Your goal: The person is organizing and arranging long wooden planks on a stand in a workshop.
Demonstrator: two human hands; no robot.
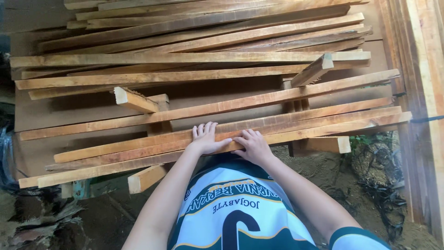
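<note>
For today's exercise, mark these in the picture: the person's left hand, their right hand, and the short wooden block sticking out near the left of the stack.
left hand (pixel 206 138), head view, back of the hand.
right hand (pixel 252 146), head view, knuckles.
short wooden block (pixel 134 100), head view, top face.

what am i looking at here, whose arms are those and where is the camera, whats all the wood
There is no machine here. The single picture comes from a camera worn on a person's head, looking straight down, so the two bare arms coming up from the bottom are that person's own, above their white and green printed jersey.

In front of them lies a loose pile of long, thin, pale-brown wooden slats, laid roughly side by side on short wooden cross blocks over a flat brown board. Below is bare dirt ground.

The left hand and right hand lie side by side, palms down, on the nearest wooden slats at the pile's edge. The fingers rest flat on the wood rather than closing around anything.
</note>
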